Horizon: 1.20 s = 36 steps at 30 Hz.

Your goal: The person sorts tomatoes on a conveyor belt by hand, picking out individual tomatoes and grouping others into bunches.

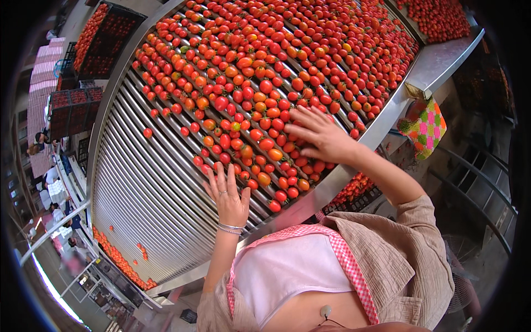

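Note:
Small red and orange cherry tomatoes [265, 86] lie in many rows across a metal roller conveyor [153, 182]. My left hand [229, 203] rests palm down at the near edge of the tomatoes, its fingers spread. It wears a ring and bracelets [230, 227]. Further right, my right hand [325, 136] lies flat over the tomatoes near the side rail [315, 199], fingers somewhat apart. Its palm hides the tomatoes beneath, and neither hand is closed around one. A green tomato [184, 49] sits among the red ones toward the far left.
Tomatoes [124, 261] gather at the conveyor's lower left end. Stacked black crates of tomatoes [110, 45] stand beyond the left rail. A metal ledge [439, 68] juts out at right, above a colourful woven cover [427, 128]. Below the near rail is a tomato crate [352, 199]. Other people work far left.

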### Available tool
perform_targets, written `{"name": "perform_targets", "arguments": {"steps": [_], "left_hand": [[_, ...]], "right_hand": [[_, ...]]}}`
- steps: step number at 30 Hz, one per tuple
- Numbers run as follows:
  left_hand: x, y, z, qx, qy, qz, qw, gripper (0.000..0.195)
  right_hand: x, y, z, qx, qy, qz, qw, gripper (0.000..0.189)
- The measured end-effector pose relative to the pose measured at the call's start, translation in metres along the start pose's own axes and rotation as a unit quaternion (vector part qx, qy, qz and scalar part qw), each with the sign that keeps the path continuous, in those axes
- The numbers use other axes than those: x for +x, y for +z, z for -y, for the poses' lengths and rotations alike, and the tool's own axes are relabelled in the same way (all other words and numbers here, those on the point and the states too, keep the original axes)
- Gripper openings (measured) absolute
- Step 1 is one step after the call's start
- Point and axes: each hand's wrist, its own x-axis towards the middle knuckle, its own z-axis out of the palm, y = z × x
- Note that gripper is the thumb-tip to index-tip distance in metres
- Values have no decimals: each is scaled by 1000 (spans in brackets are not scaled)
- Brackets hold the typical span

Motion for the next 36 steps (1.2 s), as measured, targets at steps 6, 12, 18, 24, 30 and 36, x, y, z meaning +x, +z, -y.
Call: {"name": "perform_targets", "arguments": {"steps": [6,12,18,24,30,36], "left_hand": [[-10,12,11,-68,24,-23,997,68],[-21,-13,12,-128,-28,-172,976,56],[-36,6,-4,-5,13,8,1000,79],[-42,8,-3,-74,16,-16,997,73],[-22,3,-15,-60,82,-46,994,67],[23,12,-16,-27,84,-102,991,53]], "right_hand": [[-2,1,-1,-49,87,-48,994,62],[-25,11,39,4,102,-186,977,48],[-48,29,95,-19,84,-188,978,46],[-62,32,102,-41,70,-199,977,32],[-69,36,105,-40,44,-188,980,19],[-69,29,102,-50,51,-188,979,18]]}}
